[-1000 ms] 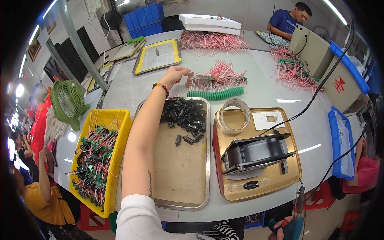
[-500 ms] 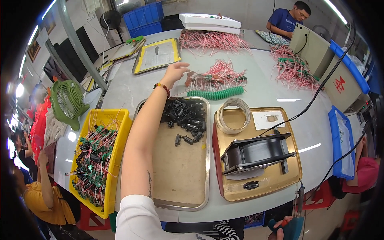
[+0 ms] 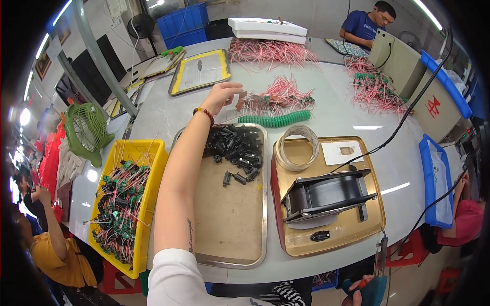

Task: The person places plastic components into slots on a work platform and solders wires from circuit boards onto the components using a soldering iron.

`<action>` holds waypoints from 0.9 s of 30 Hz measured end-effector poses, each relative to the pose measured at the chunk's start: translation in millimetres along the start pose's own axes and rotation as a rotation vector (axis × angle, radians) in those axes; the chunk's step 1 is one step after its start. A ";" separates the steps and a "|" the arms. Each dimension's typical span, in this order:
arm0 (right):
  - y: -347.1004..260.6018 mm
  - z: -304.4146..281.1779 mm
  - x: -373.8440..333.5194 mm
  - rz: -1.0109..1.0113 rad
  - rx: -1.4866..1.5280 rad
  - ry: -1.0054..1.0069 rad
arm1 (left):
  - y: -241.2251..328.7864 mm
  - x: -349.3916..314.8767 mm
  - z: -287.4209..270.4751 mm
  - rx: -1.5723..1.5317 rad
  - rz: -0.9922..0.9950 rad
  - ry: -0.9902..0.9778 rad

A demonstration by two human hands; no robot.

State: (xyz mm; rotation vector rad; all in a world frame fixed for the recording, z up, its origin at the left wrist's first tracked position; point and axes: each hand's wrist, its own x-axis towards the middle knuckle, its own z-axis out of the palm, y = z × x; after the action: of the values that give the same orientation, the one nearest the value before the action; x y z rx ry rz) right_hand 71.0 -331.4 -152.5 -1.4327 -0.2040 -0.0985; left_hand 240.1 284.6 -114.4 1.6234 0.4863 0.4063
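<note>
My left hand (image 3: 223,97) reaches over the table to the left end of a bunch of red and white wires (image 3: 282,94) with brownish circuit boards. Its fingers are bent together at the bunch's edge; what they grip is hidden. Just in front of the bunch lies a green ribbed coil (image 3: 275,119). My right hand (image 3: 363,293), low at the table's front edge, is closed round a soldering gun (image 3: 376,285) with a teal body, its thin tip pointing up. Under my left forearm is a metal tray (image 3: 224,224) with black plastic housings (image 3: 235,148) at its far end.
A yellow bin (image 3: 159,168) of wired green boards stands left. On the right, a gold tray (image 3: 306,247) bears a tape roll (image 3: 298,166), a black holder (image 3: 329,196) and one black housing (image 3: 320,235). A black cable (image 3: 395,135) crosses above. A co-worker (image 3: 365,28) sits at the far right.
My left hand has shifted slightly down and closer to the wire bunch, and its fingers have drawn together. My right hand and the soldering gun have hardly moved.
</note>
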 end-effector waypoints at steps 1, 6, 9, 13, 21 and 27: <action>1.1 -1.7 -0.8 0.005 -0.002 -0.004 | 0.7 -0.1 -0.5 -0.010 -0.011 -0.008; 1.6 -3.0 -1.5 0.006 -0.006 0.002 | -2.7 0.1 -2.8 0.040 -0.009 -0.043; 4.8 -3.5 1.9 0.023 0.002 -0.008 | -4.7 1.6 -2.4 0.064 -0.012 -0.056; 3.4 -3.3 -3.2 -0.010 -0.005 0.003 | -3.5 0.4 -4.7 0.048 0.010 -0.041; -0.3 0.9 0.6 0.026 0.024 -0.008 | -6.2 -1.0 -4.8 0.044 0.048 -0.010; -0.8 0.9 -0.8 0.022 0.038 0.001 | -4.4 -2.1 -1.2 0.147 0.063 0.001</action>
State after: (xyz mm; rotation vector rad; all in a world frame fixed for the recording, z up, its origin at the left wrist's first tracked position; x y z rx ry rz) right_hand 70.0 -330.7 -151.7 -1.3964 -0.1883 -0.0766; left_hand 237.3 284.8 -118.6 1.7844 0.4754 0.4266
